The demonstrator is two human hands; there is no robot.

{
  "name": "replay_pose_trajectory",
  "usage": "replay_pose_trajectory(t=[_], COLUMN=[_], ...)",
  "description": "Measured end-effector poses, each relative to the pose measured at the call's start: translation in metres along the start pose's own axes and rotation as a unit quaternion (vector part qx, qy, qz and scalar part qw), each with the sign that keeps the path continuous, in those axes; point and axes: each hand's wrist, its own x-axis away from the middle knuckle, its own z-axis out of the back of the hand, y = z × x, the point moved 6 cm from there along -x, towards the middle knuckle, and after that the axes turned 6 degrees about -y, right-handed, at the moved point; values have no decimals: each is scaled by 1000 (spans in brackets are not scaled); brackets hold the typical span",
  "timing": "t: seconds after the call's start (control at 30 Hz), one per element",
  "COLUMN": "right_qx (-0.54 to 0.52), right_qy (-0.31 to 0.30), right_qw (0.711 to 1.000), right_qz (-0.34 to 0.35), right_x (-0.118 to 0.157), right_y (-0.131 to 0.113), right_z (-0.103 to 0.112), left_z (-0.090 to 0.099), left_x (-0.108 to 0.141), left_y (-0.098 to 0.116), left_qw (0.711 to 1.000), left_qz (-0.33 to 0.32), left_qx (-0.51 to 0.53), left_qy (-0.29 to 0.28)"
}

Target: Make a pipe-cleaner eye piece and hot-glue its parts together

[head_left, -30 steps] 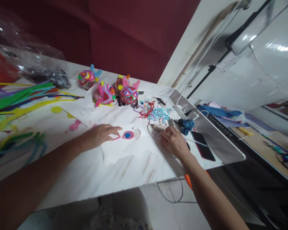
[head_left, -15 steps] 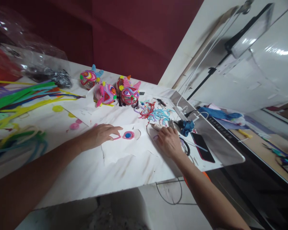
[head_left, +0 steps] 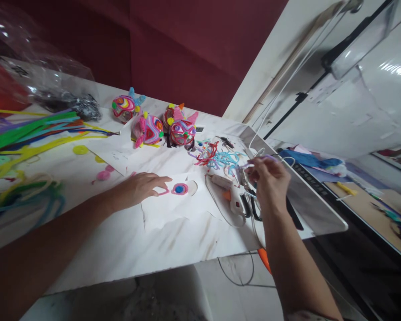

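Note:
My left hand (head_left: 143, 191) rests on the white paper (head_left: 163, 211), its fingers closed on a pink fuzzy strip (head_left: 162, 192). Just right of those fingertips lies a pink oval with a blue centre (head_left: 179, 189), beside a clear round piece (head_left: 192, 188). My right hand (head_left: 270, 178) is raised over the right side of the table, fingers pinched on a purple fuzzy strip (head_left: 270, 157). Below and left of it lie a white glue gun (head_left: 235, 200) with an orange part and black-handled scissors (head_left: 255, 208).
Several colourful fuzzy-covered balls (head_left: 182, 133) stand at the back. Cut strips (head_left: 225, 158) lie in a pile right of centre. Long coloured strips (head_left: 30, 133) and a clear plastic bag (head_left: 63, 84) are at left. A raised grey edge (head_left: 307, 200) bounds the right side.
My right hand has left the glue gun, moved right and up, and now pinches a purple strip. The glue gun and scissors are uncovered. My left hand has stayed in place.

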Motion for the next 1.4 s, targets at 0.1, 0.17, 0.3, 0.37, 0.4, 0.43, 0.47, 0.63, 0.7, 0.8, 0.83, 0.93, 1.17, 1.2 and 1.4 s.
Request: replay_pose_trajectory(t=[0.1,0.17,0.3,0.37,0.4,0.43,0.47,0.63,0.7,0.8,0.83,0.93,1.17,1.2,1.4], right_qx=[-31,11,202,364,419,439,446,601,625,603,599,607,589,581,469], right_qy=[58,71,14,-110,-176,-208,-219,-223,-228,-242,-241,-230,-220,-204,-138], right_qw=[990,979,949,903,875,861,856,766,746,756,759,754,764,773,861], right_qz=[122,188,242,198,167,150,142,37,-25,-82,-89,-98,-147,-151,-143], right_x=[-10,-19,-44,-55,-56,-53,-48,10,32,52,54,54,66,67,60], right_y=[-35,-47,-31,-5,9,18,22,36,45,57,59,60,63,65,71], right_z=[0,-4,-31,-54,-62,-64,-62,-14,6,16,15,10,16,19,32], left_z=[0,-1,-2,-3,-3,-3,-2,1,2,2,2,1,2,3,4], left_x=[0,1,1,2,2,2,2,0,0,0,0,1,0,0,1], left_y=[-1,-1,-2,-2,-1,0,2,14,17,17,16,14,16,17,16], left_qw=[1000,1000,1000,1000,1000,1000,1000,999,998,998,999,999,998,998,998], left_qz=[14,17,13,5,-1,-7,-14,-46,-54,-50,-47,-40,-61,-63,-56], left_qx=[1,3,3,1,-2,-5,-8,-10,-15,-15,-13,-9,-17,-18,-16], left_qy=[-6,-8,0,9,14,20,24,25,24,21,21,17,22,22,19])
